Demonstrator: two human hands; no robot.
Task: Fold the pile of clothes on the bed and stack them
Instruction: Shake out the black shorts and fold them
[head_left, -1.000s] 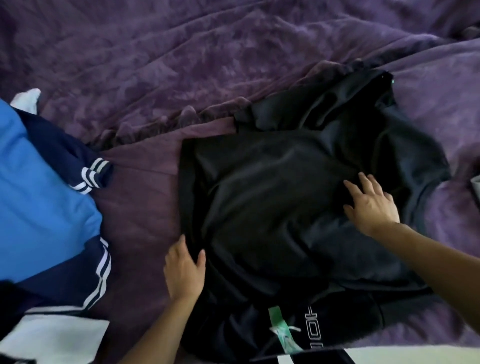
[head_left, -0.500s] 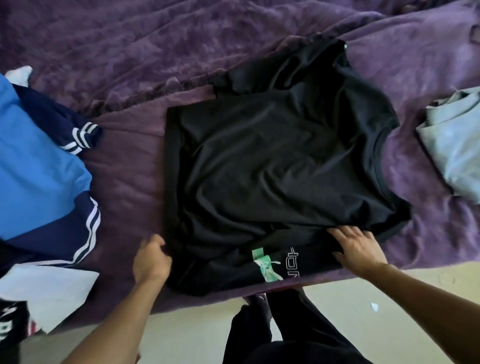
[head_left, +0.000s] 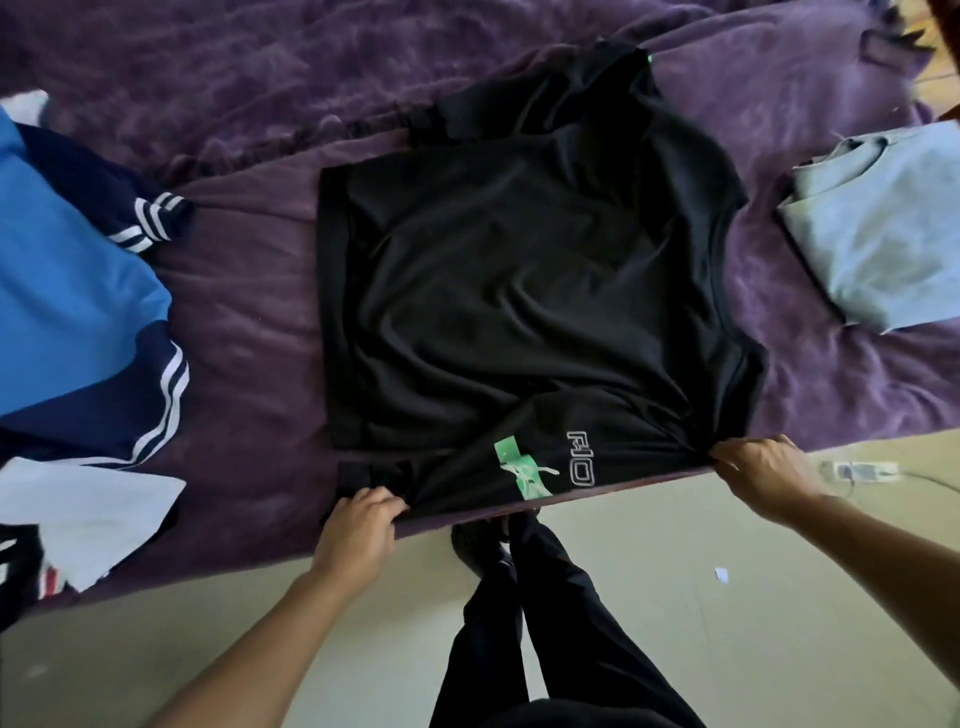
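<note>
Shirt black, creased, flat on bed | left hand pinching hem | right hand pinching hem

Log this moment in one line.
step: fold | left hand: grips shirt edge | right hand: grips shirt edge | shirt: spread on bed

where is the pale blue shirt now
In the head view the pale blue shirt lies on the purple blanket at the far right, right of the black shirt and apart from it.
</note>
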